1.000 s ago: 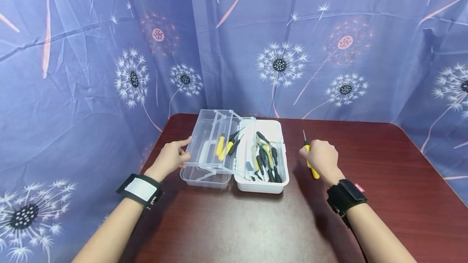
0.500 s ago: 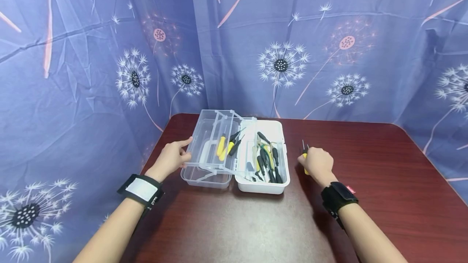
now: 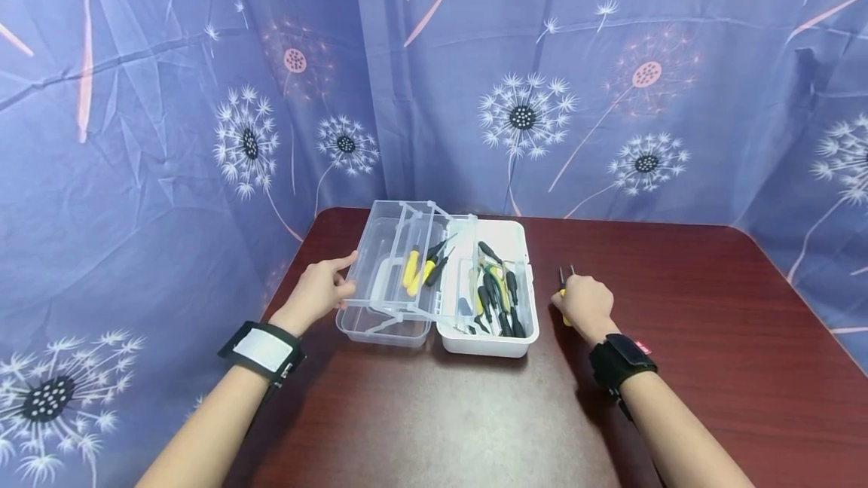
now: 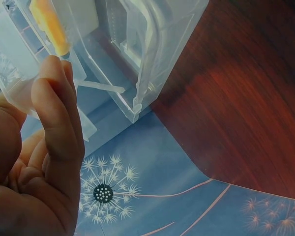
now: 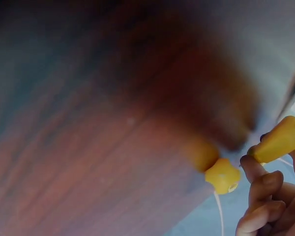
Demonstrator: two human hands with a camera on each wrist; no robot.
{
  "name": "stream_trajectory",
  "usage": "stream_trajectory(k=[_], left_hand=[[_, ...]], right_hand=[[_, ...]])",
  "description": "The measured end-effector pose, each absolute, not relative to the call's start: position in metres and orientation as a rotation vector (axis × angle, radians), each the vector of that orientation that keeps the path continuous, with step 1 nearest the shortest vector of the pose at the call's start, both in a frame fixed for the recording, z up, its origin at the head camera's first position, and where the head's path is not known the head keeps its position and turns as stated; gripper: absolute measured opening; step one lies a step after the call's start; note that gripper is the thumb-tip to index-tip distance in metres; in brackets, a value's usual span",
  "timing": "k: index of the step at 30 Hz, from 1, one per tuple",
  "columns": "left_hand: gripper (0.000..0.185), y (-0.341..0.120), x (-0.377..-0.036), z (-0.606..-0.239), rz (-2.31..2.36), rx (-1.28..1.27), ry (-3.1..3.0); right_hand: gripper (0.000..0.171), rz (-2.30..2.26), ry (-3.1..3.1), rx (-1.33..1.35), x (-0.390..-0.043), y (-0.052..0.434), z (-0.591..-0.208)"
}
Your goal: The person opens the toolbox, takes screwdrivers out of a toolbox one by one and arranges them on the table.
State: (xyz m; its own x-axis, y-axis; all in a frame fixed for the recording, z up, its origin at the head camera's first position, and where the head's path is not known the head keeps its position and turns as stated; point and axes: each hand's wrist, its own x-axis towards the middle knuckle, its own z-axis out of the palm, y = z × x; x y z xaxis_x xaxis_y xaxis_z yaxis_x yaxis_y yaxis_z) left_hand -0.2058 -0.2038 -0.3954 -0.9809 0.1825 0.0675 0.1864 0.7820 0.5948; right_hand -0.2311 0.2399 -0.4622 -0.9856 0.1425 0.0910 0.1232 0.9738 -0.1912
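A toolbox with a white base (image 3: 484, 346) stands open on the table. Its clear fold-out tray (image 3: 380, 277) extends to the left, over the clear lid (image 3: 383, 337). My left hand (image 3: 315, 294) pinches the tray's left edge between thumb and fingers. Yellow- and black-handled screwdrivers (image 3: 422, 277) lie in the tray section near the hinge. To the right of the box, my right hand (image 3: 588, 306) grips a yellow-handled screwdriver (image 5: 282, 140) close over the table. Another yellow handle (image 5: 222, 176) shows beside its fingers, and two shafts point away from the hand in the head view.
Several black-handled tools (image 3: 498, 296) fill the white base. The dark red wooden table (image 3: 705, 322) extends to the right and toward me. A blue dandelion-print curtain (image 3: 434, 96) hangs along the back and left sides.
My right hand has moved slightly left and nearer to me, and a second shaft now shows in front of it. The left hand keeps its hold on the tray.
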Motion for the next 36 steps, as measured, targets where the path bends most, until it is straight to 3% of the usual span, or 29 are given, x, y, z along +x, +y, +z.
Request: stream_trajectory(k=[9, 36], left_hand=[[0.060, -0.203, -0.205, -0.392, -0.970, -0.302, -2.960], [0.060, -0.203, -0.204, -0.396, -0.975, -0.288, -2.952]], right_hand=[[0.026, 0.284, -3.031, -0.217, -0.231, 0.240, -0.461], [0.046, 0.251, -3.060, -0.186, -0.230, 0.238, -0.451]])
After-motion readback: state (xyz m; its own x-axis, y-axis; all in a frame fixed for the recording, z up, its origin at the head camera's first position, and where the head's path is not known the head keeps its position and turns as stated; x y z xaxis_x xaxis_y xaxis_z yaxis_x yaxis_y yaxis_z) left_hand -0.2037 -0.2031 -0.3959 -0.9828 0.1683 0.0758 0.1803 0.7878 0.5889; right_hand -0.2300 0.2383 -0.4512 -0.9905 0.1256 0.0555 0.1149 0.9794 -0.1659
